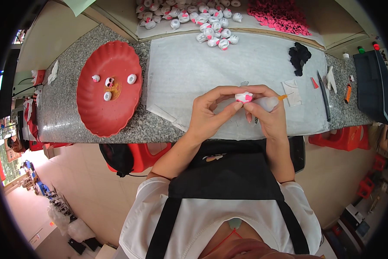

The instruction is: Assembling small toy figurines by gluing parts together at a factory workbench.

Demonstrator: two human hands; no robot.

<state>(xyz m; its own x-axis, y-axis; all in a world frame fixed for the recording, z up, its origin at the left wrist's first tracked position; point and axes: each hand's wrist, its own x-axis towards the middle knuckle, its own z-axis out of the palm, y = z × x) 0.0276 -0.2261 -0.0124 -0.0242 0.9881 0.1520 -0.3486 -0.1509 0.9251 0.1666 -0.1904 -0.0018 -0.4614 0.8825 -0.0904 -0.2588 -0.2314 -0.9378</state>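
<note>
Over the white sheet, my left hand [205, 113] pinches a small rounded white piece with pink patches [244, 97] between thumb and fingers. My right hand [272, 117] meets it from the other side, its fingertips touching the same piece. Tucked in the right hand is a small whitish squeeze bottle [268, 103] with an orange needle tip [282, 97] pointing away to the right. Part of the bottle is hidden by the fingers. Both thumbs rest along the near side of the piece.
A red scalloped tray [88, 103] at the left holds several similar small white pieces. More white-and-pink pieces [213, 26] and pink parts [280, 17] are heaped at the back. Black cloth [299, 58], a dark slender tool [324, 96] and an orange-wrapped item [348, 93] lie right.
</note>
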